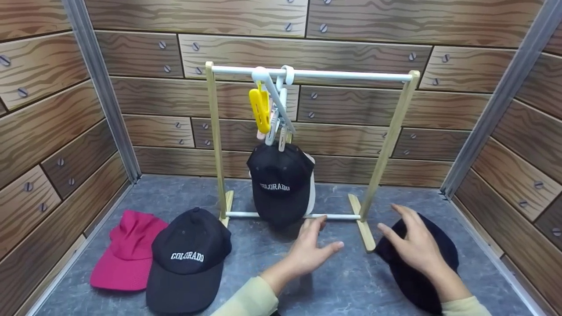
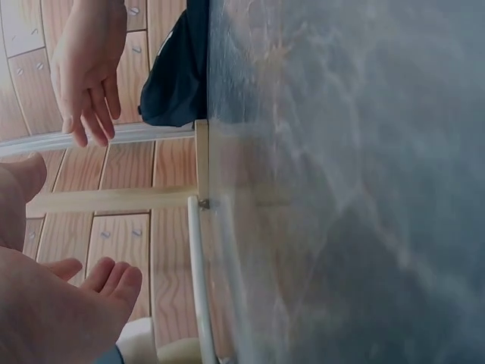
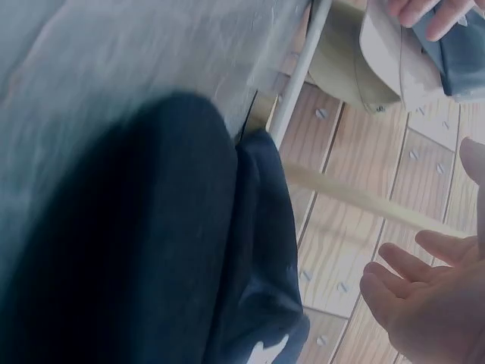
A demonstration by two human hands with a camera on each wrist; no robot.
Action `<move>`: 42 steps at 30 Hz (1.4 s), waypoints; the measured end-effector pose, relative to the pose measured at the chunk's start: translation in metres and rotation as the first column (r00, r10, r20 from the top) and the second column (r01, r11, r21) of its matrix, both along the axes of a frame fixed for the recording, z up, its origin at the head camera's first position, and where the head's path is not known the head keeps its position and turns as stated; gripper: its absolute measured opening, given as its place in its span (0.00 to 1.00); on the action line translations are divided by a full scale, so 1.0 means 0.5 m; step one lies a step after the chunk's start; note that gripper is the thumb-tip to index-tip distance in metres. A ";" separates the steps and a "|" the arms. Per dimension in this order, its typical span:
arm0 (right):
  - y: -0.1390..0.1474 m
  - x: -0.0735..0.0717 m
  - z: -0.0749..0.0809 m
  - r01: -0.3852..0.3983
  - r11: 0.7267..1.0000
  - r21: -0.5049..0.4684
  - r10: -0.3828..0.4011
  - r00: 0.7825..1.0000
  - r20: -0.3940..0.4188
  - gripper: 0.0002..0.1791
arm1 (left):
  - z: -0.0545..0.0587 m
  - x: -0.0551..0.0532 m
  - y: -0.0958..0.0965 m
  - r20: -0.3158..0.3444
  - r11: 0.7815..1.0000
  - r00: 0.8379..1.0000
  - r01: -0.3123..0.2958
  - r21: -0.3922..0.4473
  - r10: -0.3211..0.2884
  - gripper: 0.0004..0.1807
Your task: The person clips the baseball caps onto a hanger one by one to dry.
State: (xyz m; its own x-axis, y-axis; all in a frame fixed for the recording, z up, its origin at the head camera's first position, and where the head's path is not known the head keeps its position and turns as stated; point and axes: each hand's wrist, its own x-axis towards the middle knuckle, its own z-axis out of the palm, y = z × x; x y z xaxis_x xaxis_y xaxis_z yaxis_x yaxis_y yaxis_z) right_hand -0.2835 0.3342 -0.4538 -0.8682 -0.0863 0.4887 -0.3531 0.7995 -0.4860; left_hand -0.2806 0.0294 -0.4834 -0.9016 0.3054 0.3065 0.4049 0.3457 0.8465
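My left hand [image 1: 309, 250] is in the air in front of the rack, below and right of a hanging black cap [image 1: 281, 175] lettered COLORADO, fingers extended and holding nothing. My right hand [image 1: 415, 245] hovers above a dark cap [image 1: 439, 245] on the right of the table. In the right wrist view a gap separates that hand [image 3: 432, 296] from the dark cap [image 3: 189, 227]. The hanging cap is on a clip hanger [image 1: 276, 105] with a yellow clip [image 1: 260, 109]. Behind it a white cap [image 3: 390, 53] and an olive cap [image 3: 345, 64] show in the right wrist view.
On the left, a pink cap [image 1: 127, 254] lies beside another black COLORADO cap [image 1: 189, 263]. The wooden rack has a white top bar [image 1: 351, 75], a lower bar [image 1: 338, 217] and feet [image 1: 364, 232]. Wood-patterned walls enclose the grey table [image 1: 333, 285].
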 end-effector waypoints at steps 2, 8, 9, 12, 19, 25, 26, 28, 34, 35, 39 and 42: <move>0.011 0.002 0.003 0.004 1.000 0.001 -0.004 1.000 -0.015 0.38 | -0.001 0.000 0.009 0.007 1.000 1.000 0.001 -0.004 -0.001 0.45; 0.042 0.004 0.011 0.025 1.000 -0.003 -0.025 0.999 -0.019 0.38 | -0.003 -0.001 0.033 0.017 1.000 1.000 0.010 -0.011 -0.010 0.44; 0.047 0.004 0.011 0.031 1.000 -0.002 -0.031 0.999 -0.011 0.38 | -0.003 -0.001 0.037 0.019 1.000 1.000 0.011 -0.011 -0.011 0.44; 0.062 0.005 0.013 0.047 0.999 -0.002 -0.047 0.998 0.033 0.40 | -0.001 -0.001 0.049 0.025 1.000 1.000 0.019 -0.005 -0.019 0.44; 0.093 0.002 0.015 0.049 0.999 -0.002 -0.048 0.993 0.110 0.42 | 0.001 0.002 0.076 0.037 0.998 0.999 0.021 -0.053 -0.019 0.43; 0.121 -0.003 0.008 0.052 0.999 0.002 -0.052 0.989 0.138 0.44 | 0.000 0.004 0.098 0.051 0.996 0.998 0.030 -0.085 -0.026 0.44; 0.125 -0.004 0.006 0.053 0.999 0.003 -0.052 0.986 0.156 0.44 | 0.001 0.005 0.101 0.059 0.996 0.998 0.035 -0.080 -0.030 0.44; 0.133 -0.006 0.004 0.055 0.998 0.009 -0.055 0.979 0.194 0.46 | 0.002 0.005 0.108 0.077 0.996 0.996 0.043 -0.075 -0.037 0.44; 0.150 -0.011 -0.002 0.060 0.998 0.024 -0.064 0.962 0.265 0.48 | 0.000 0.003 0.128 0.103 0.993 0.994 0.052 -0.106 -0.041 0.44; 0.152 -0.011 -0.004 0.060 0.998 0.025 -0.065 0.961 0.270 0.49 | 0.000 0.003 0.131 0.102 0.992 0.994 0.053 -0.116 -0.041 0.45; 0.162 -0.014 -0.010 0.058 0.998 0.030 -0.064 0.957 0.283 0.49 | 0.001 0.003 0.145 0.112 0.990 0.992 0.070 -0.126 -0.056 0.47; 0.169 -0.014 -0.014 0.063 0.997 0.032 -0.070 0.949 0.308 0.50 | 0.001 0.003 0.156 0.139 0.990 0.988 0.081 -0.119 -0.064 0.50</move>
